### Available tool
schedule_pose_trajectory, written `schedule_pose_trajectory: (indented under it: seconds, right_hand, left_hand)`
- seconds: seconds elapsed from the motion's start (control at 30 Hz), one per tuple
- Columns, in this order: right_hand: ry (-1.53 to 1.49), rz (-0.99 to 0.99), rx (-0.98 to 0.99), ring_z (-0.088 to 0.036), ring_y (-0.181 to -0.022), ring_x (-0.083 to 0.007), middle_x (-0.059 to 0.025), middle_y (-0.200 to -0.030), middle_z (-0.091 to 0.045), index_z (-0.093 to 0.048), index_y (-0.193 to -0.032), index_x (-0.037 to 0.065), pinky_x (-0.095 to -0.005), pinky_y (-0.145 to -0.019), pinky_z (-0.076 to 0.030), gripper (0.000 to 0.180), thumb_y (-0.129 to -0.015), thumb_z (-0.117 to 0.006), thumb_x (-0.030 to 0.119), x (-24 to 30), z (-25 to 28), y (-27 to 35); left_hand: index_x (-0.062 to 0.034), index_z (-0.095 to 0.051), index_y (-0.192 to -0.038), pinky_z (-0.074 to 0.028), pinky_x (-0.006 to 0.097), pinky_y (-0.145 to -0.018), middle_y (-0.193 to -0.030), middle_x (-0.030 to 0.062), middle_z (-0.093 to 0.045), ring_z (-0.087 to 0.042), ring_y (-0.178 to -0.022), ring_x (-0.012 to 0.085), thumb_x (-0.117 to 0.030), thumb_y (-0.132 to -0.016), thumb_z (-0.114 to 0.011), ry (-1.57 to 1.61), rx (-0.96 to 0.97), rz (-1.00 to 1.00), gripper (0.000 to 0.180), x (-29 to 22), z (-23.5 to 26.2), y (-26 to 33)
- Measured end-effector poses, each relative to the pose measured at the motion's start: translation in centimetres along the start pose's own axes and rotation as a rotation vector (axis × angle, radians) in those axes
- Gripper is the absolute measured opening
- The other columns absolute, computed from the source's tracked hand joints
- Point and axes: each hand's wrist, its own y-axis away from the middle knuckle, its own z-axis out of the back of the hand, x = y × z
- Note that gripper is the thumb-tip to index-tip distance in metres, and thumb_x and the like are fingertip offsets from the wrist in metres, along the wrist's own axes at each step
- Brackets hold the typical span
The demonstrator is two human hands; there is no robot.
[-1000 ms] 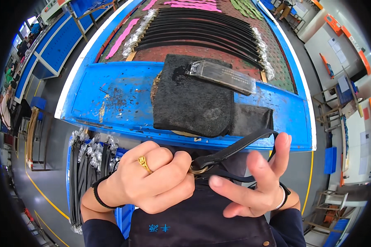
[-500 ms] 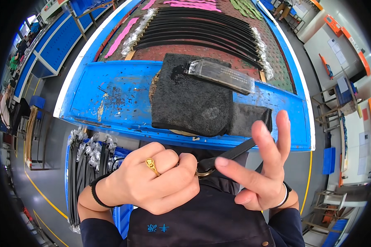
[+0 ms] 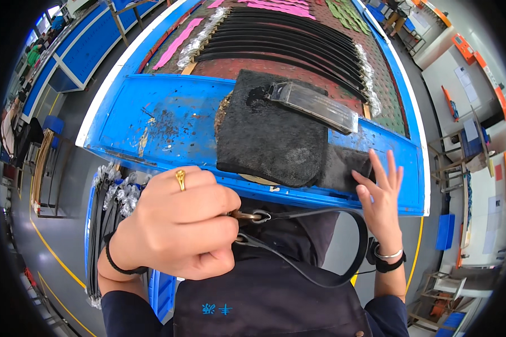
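A black strap (image 3: 320, 212) bends into a loop in front of my apron, both its ends running to my left hand (image 3: 180, 224). That hand is closed in a fist around the metal hardware at the strap ends; a metal ring (image 3: 260, 216) pokes out beside the fingers, and the rest is covered. To the right, my right hand (image 3: 381, 196) is raised with its fingers spread, holding nothing. It is just beyond the strap's bend, by the corner of a dark cloth-covered pad (image 3: 270, 135) on the bench edge. A long clear plastic case (image 3: 315, 106) lies on the pad.
The blue bench (image 3: 174, 118) carries a row of black straps (image 3: 281, 50) with plastic-wrapped ends, plus pink strips (image 3: 177, 44) and green strips (image 3: 348, 17). Below left, more wrapped straps (image 3: 98, 236) hang over a blue crate (image 3: 163, 295).
My left fist has moved left with the strap ends. My right hand has let go of the strap and moved right and away, and the strap now hangs as an open loop.
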Motion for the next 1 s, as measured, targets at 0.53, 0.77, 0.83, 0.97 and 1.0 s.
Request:
schedule_pose_trajectory:
  seconds: [0.53, 0.77, 0.83, 0.97, 1.0]
  right_hand:
    - [0.113, 0.774, -0.238, -0.014, -0.131, -0.0395, -0.0026, -0.138, -0.034, -0.062, -0.107, 0.037, -0.0538, -0.106, 0.0, 0.042, -0.085, -0.033, 0.057, 6.2, 5.9, -1.1]
    - [-0.537, 0.381, -0.346, -0.03, -0.127, -0.0372, -0.0114, -0.126, -0.048, -0.067, -0.102, 0.018, -0.0527, -0.105, -0.012, 0.046, -0.09, -0.034, 0.048, 3.0, 5.4, 0.4]
    - [-0.484, 0.176, -0.267, -0.029, -0.127, -0.0362, -0.0127, -0.129, -0.045, -0.065, -0.104, 0.013, -0.0517, -0.105, -0.014, 0.038, -0.09, -0.039, 0.038, 1.9, 4.0, 0.3]
    - [-0.117, 0.02, -0.035, -0.026, -0.129, -0.0346, -0.0132, -0.133, -0.041, -0.064, -0.104, 0.007, -0.0499, -0.105, -0.015, 0.028, -0.087, -0.047, 0.022, -0.5, -0.1, 0.3]
    - [-0.009, 0.01, 0.029, -0.025, -0.13, -0.0343, -0.0131, -0.134, -0.04, -0.064, -0.103, 0.007, -0.0494, -0.105, -0.015, 0.027, -0.086, -0.048, 0.019, -0.5, -0.3, 0.3]
  left_hand:
    - [-0.0083, -0.052, -0.055, -0.032, 0.029, -0.044, -0.063, 0.0035, -0.052, -0.04, -0.046, 0.0199, -0.009, -0.038, -0.053, 0.136, 0.058, 0.105, 0.018, -1.0, -0.6, -1.6]
    - [-0.0081, -0.051, -0.055, -0.032, 0.029, -0.044, -0.063, 0.0026, -0.052, -0.04, -0.046, 0.0189, -0.008, -0.038, -0.053, 0.113, 0.036, 0.065, 0.017, -0.7, -0.2, -0.9]
    - [-0.0081, -0.051, -0.054, -0.032, 0.028, -0.044, -0.063, 0.0024, -0.052, -0.04, -0.046, 0.0183, -0.008, -0.038, -0.052, 0.091, 0.045, 0.039, 0.017, -0.6, -0.2, -0.7]
    - [-0.0081, -0.051, -0.054, -0.031, 0.028, -0.044, -0.064, 0.0025, -0.052, -0.04, -0.046, 0.0176, -0.008, -0.038, -0.052, 0.067, 0.042, -0.021, 0.016, -0.6, -0.1, -0.9]
    - [-0.008, -0.05, -0.054, -0.031, 0.028, -0.044, -0.064, 0.0025, -0.053, -0.04, -0.046, 0.0175, -0.008, -0.038, -0.052, 0.064, 0.045, -0.027, 0.016, -0.6, -0.1, -0.9]
